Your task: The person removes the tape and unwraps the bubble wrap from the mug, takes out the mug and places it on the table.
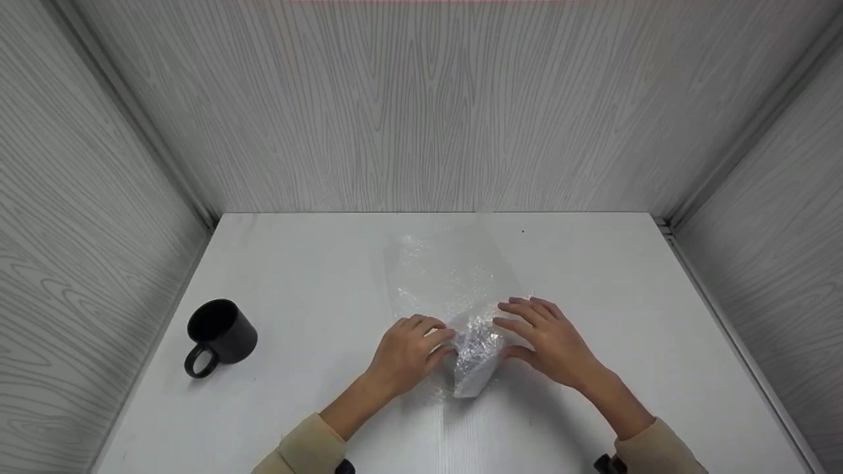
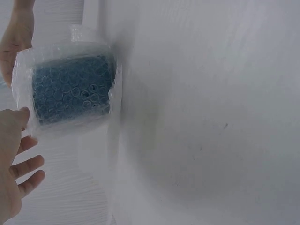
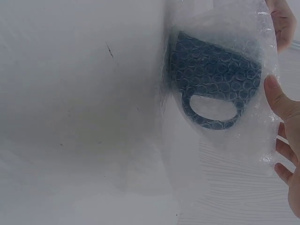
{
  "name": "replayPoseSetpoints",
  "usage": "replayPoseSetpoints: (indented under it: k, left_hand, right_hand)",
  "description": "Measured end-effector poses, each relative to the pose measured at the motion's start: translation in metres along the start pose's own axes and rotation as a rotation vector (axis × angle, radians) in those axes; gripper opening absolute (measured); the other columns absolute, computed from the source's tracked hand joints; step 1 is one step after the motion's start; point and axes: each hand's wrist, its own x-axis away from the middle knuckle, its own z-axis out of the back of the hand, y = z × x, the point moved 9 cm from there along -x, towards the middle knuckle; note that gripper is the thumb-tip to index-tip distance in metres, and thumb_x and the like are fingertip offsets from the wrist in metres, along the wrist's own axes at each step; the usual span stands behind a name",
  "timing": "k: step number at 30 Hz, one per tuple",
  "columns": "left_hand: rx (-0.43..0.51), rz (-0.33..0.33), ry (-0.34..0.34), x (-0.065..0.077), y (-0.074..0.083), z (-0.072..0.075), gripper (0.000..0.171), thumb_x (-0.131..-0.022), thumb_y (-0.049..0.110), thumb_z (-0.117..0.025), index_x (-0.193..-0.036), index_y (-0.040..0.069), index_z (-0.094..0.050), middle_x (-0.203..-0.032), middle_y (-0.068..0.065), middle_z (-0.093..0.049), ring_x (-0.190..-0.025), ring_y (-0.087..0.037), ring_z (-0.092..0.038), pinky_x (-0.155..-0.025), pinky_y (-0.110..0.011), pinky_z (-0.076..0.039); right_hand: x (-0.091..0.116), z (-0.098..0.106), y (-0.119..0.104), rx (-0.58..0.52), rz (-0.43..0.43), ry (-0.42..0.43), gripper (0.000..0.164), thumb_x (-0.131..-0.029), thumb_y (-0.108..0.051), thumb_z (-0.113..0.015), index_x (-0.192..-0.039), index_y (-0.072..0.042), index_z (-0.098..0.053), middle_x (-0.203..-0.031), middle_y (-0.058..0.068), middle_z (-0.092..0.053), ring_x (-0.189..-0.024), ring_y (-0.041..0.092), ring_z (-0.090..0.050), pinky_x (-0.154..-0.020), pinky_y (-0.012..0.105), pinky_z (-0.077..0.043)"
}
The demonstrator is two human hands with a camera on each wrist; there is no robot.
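A dark mug, its handle visible in the right wrist view, lies inside clear bubble wrap. From the head view the bundle looks silvery, and the rest of the sheet spreads flat behind it. On the bundle's left side is my left hand, thumb and index finger pinching the wrap's edge while the other fingers hang loose. My right hand stands at the other side with fingers spread, its thumb touching the wrap. In the left wrist view the mug's dark body shows through the bubbles.
A second mug, black and uncovered, sits tilted in view at the left of the white table, handle toward the front. Grey wood-grain panels enclose the table at the back and both sides.
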Motion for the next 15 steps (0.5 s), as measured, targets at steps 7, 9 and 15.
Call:
replayPoseSetpoints:
  k: [7, 9, 15]
  left_hand:
    - [0.016, -0.016, 0.047, -0.001, 0.003, 0.001, 0.018, -0.096, 0.033, -0.077, -0.111, 0.025, -0.08, -0.105, 0.006, -0.077, -0.1, -0.014, -0.075, -0.086, -0.032, -0.061]
    - [0.013, -0.017, 0.057, -0.001, 0.004, 0.0, 0.018, -0.095, 0.033, -0.078, -0.11, 0.024, -0.081, -0.103, 0.006, -0.077, -0.099, -0.014, -0.075, -0.085, -0.032, -0.061]
    - [-0.003, -0.026, 0.072, -0.002, 0.009, 0.0, 0.016, -0.094, 0.03, -0.079, -0.109, 0.024, -0.081, -0.1, 0.006, -0.076, -0.094, -0.013, -0.075, -0.081, -0.029, -0.061]
  right_hand:
    - [0.0, 0.001, 0.005, 0.001, -0.002, 0.023, 0.062, -0.074, -0.03, -0.092, -0.13, -0.017, -0.072, -0.141, 0.007, -0.069, -0.133, 0.031, -0.063, -0.111, 0.05, -0.05]
    - [0.0, 0.002, 0.006, -0.001, -0.003, 0.026, 0.061, -0.073, -0.028, -0.093, -0.13, -0.017, -0.073, -0.141, 0.007, -0.069, -0.133, 0.032, -0.063, -0.109, 0.05, -0.051]
    - [0.001, 0.002, 0.012, -0.006, -0.023, 0.033, 0.06, -0.073, -0.022, -0.094, -0.129, -0.018, -0.074, -0.141, 0.007, -0.07, -0.133, 0.033, -0.064, -0.105, 0.051, -0.054]
